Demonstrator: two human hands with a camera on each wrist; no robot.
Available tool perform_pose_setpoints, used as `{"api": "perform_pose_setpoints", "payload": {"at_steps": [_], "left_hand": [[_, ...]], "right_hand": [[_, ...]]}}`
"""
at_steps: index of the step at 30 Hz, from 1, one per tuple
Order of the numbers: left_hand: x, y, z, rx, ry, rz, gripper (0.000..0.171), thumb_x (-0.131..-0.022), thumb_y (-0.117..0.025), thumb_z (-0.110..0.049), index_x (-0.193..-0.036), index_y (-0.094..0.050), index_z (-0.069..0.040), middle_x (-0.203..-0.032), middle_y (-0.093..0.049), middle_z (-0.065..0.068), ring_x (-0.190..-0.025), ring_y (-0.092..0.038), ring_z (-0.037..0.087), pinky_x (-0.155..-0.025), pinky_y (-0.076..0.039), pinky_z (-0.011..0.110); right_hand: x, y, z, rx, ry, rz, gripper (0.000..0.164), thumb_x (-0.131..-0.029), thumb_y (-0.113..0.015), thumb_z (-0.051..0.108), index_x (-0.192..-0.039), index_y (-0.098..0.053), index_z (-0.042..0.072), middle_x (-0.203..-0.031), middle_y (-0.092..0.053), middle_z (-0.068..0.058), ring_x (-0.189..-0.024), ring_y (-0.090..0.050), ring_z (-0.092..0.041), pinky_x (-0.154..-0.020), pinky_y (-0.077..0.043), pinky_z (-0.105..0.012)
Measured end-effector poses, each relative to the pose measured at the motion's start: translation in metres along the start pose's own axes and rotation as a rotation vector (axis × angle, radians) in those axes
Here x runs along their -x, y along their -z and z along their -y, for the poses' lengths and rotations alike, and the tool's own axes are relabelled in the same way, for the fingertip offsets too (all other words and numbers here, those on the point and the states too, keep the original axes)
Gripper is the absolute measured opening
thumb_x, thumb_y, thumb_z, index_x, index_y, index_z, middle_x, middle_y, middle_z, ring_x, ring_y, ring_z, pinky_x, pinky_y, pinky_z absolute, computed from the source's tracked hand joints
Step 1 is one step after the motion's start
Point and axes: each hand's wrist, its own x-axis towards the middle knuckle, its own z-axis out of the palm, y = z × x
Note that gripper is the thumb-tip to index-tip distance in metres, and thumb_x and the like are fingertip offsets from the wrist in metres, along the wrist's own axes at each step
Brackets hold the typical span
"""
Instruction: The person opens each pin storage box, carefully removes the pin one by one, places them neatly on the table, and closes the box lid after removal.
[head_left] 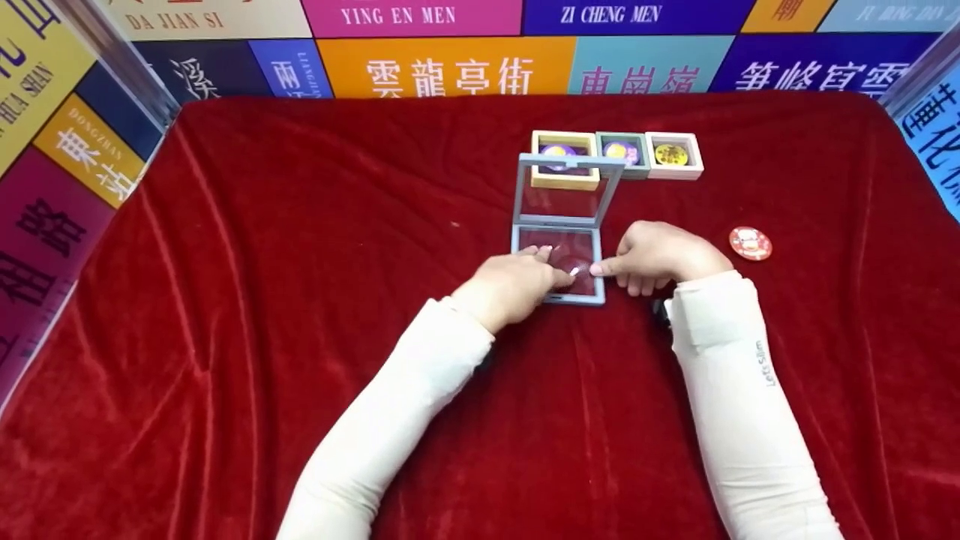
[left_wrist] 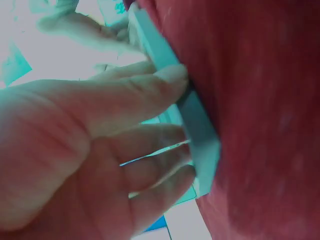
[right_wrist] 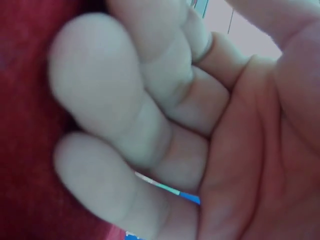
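A pale blue display frame [head_left: 598,289] stands hinged open on the red cloth, its clear-windowed lid raised at the back. Across the front left of its lower half lies my left hand [head_left: 516,283], fingers over the clear film. In the left wrist view the left thumb [left_wrist: 172,77] presses the frame's outer edge [left_wrist: 197,125], with the fingers on the other side. My right hand [head_left: 664,255] touches the frame's right side with one digit. Its other fingers [right_wrist: 95,70] curl near the cloth; the right wrist view does not show the frame. Glare blurs the film under the fingertips.
Behind the frame stand three small box frames in a row: yellow [head_left: 566,184], green [head_left: 637,174] and white [head_left: 694,169], each with a round badge. A red round badge [head_left: 751,244] lies to the right. Printed panels [head_left: 450,75] edge the creased red cloth [head_left: 337,187].
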Motion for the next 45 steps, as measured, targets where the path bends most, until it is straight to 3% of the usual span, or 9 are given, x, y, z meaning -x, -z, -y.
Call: {"api": "perform_pose_setpoints", "payload": {"at_steps": [4,11,16,22,33,37,41,45], "left_hand": [[0.002,0.002,0.008,0.028,-0.001,-0.045,0.043,-0.093,-0.052,-0.010,-0.127,-0.056,-0.037,-0.144,-0.050,0.001,-0.135,-0.045,0.014,-0.094,-0.051,0.043],[0.003,0.005,0.022,0.081,0.032,-0.066,0.038,-0.087,-0.061,-0.009,-0.122,-0.059,-0.025,-0.124,-0.063,0.004,-0.118,-0.058,0.021,-0.087,-0.051,0.049],[0.006,0.008,0.035,0.114,0.116,-0.061,0.038,-0.082,-0.063,-0.004,-0.114,-0.064,-0.024,-0.119,-0.066,0.006,-0.115,-0.060,0.022,-0.094,-0.045,0.049],[0.012,0.011,0.054,0.164,0.208,-0.041,0.049,-0.078,-0.069,-0.004,-0.121,-0.061,-0.025,-0.126,-0.062,0.004,-0.121,-0.055,0.020,-0.106,-0.035,0.049],[0.019,0.015,0.076,0.289,0.256,-0.019,0.058,-0.072,-0.072,0.000,-0.123,-0.060,-0.024,-0.116,-0.062,0.001,-0.116,-0.053,0.019,-0.101,-0.037,0.046],[0.024,0.015,0.083,0.280,0.298,-0.039,0.052,-0.074,-0.069,0.000,-0.120,-0.061,-0.022,-0.118,-0.062,0.004,-0.117,-0.054,0.021,-0.099,-0.037,0.049],[0.032,0.013,0.099,0.264,0.363,-0.053,0.048,-0.078,-0.063,-0.002,-0.122,-0.060,-0.022,-0.129,-0.057,0.010,-0.123,-0.053,0.026,-0.100,-0.038,0.052],[0.039,0.012,0.116,0.305,0.399,-0.071,0.046,-0.079,-0.061,-0.001,-0.121,-0.062,-0.021,-0.126,-0.057,0.010,-0.119,-0.053,0.025,-0.103,-0.035,0.051]], "right_hand": [[0.000,-0.001,-0.004,0.010,-0.009,0.011,0.043,-0.085,-0.067,0.042,-0.072,-0.068,0.001,-0.054,-0.063,-0.001,-0.051,-0.060,-0.011,-0.050,-0.049,-0.028],[-0.002,-0.001,-0.005,-0.009,-0.013,0.007,0.039,-0.086,-0.067,0.037,-0.069,-0.067,0.003,-0.053,-0.060,0.000,-0.050,-0.058,-0.010,-0.049,-0.048,-0.027],[-0.003,0.000,-0.004,-0.019,-0.013,0.010,0.037,-0.086,-0.067,0.037,-0.069,-0.067,0.003,-0.052,-0.059,0.001,-0.050,-0.058,-0.010,-0.049,-0.048,-0.027],[-0.004,-0.001,-0.005,-0.026,-0.019,0.015,0.037,-0.086,-0.067,0.036,-0.069,-0.067,0.004,-0.053,-0.059,0.001,-0.050,-0.058,-0.010,-0.049,-0.048,-0.027],[-0.006,-0.001,-0.007,-0.023,-0.020,0.004,0.038,-0.086,-0.068,0.037,-0.067,-0.067,0.004,-0.052,-0.059,0.001,-0.049,-0.057,-0.010,-0.049,-0.046,-0.027],[-0.006,-0.002,-0.007,-0.029,-0.027,0.007,0.038,-0.085,-0.068,0.037,-0.067,-0.066,0.004,-0.052,-0.059,0.001,-0.049,-0.057,-0.010,-0.049,-0.046,-0.026],[-0.006,-0.002,-0.006,-0.029,-0.040,0.012,0.037,-0.085,-0.068,0.037,-0.067,-0.066,0.005,-0.052,-0.059,0.002,-0.049,-0.057,-0.009,-0.049,-0.046,-0.026],[-0.007,-0.001,-0.007,-0.020,-0.047,0.007,0.037,-0.086,-0.067,0.037,-0.067,-0.066,0.005,-0.052,-0.059,0.002,-0.050,-0.057,-0.009,-0.050,-0.046,-0.026]]}}
